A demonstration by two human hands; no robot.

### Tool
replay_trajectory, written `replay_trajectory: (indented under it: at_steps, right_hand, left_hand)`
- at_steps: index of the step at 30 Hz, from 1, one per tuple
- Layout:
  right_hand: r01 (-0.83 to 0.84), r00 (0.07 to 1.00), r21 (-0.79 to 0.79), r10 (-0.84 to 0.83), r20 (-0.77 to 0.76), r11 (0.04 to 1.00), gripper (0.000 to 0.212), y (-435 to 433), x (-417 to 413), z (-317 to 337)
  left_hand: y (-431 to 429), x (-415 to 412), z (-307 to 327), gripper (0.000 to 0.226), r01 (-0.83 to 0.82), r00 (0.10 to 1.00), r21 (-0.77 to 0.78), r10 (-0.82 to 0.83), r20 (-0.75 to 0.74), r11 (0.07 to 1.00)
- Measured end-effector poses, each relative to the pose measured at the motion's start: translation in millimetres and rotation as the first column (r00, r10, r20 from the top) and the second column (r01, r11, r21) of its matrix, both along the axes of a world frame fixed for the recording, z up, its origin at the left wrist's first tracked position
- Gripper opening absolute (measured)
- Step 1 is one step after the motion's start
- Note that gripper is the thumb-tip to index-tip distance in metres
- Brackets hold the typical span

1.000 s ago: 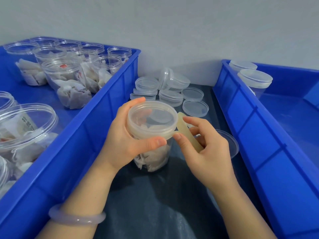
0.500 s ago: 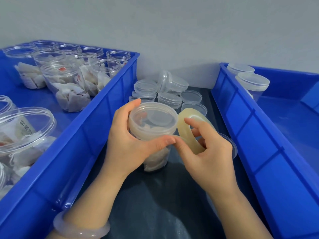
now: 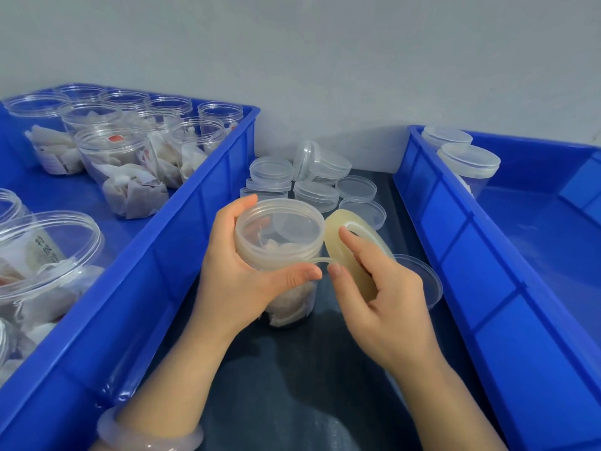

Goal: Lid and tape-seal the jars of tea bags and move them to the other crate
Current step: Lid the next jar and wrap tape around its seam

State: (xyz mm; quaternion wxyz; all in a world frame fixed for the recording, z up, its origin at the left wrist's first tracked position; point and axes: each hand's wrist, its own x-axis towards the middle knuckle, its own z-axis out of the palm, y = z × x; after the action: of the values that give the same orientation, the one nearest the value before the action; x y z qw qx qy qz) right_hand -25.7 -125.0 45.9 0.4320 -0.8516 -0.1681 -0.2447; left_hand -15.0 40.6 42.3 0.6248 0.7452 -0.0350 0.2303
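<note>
— Thing being worked on?
— Clear round plastic jar (image 3: 287,301) stuffed with white paper tea bags, capped with a cloudy translucent screw lid (image 3: 279,227). Upright on the dark grey mat (image 3: 292,385), between the blue plastic crate on the left (image 3: 195,206) and the blue plastic crate on the right (image 3: 455,255), nearer the left one.

— Any tape on it?
— Thin strip of yellowish clear tape (image 3: 317,261), stretched from the front of the lid's skirt across to the yellowish roll of tape (image 3: 333,234) just beside the jar.

— Left hand?
— Left hand (image 3: 240,278) gripping the jar at lid height: fingers curled round the far side, thumb laid across the front, tip at the strip. Pale translucent bangle (image 3: 146,441) on that wrist.

— Right hand?
— Right hand (image 3: 380,297) pinching the roll, held on edge and tilted: forefinger over the top into the core, thumb under the outer face, nearly touching the left thumb. Just behind it, a loose clear lid (image 3: 422,278) lying on the mat.

— Around them?
— Open tea-bag jars (image 3: 123,164) in the left crate; two lidded jars (image 3: 468,161) in the far corner of the right crate; a heap of spare clear lids (image 3: 315,190) on the mat by the wall.

— Anything readable?
— Dark characters on a pale label (image 3: 45,252) inside the near big jar on the left, too blurred to read.
</note>
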Motion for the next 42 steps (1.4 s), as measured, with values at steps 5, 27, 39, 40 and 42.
replay_trajectory:
  at_steps: [5,27,39,40,42]
  right_hand:
    - [0.064,0.996,0.022,-0.062,-0.057,0.998,0.048,-4,4,-2]
    - [0.053,0.992,0.141,-0.035,-0.125,0.989,0.058,-10,9,1]
    - [-0.043,0.999,-0.009,0.043,-0.010,0.999,0.054,-3,1,1]
    - [-0.045,0.999,-0.031,0.045,0.006,0.999,0.054,-2,-1,1]
    - [-0.045,0.999,-0.060,0.046,0.021,0.997,0.053,0,-3,3]
  left_hand:
    - [1,-1,0,0.095,-0.006,1.000,0.021,0.006,0.022,1.000]
    - [0,-2,-1,0.087,0.146,0.989,-0.091,-0.141,0.052,0.985]
    - [1,0,-3,0.099,0.004,0.999,0.033,-0.006,0.041,0.999]
    - [0,0,-2,0.101,0.005,0.999,0.035,-0.007,0.040,0.999]
    - [-1,0,0,0.105,-0.025,0.999,0.016,0.024,0.044,1.000]
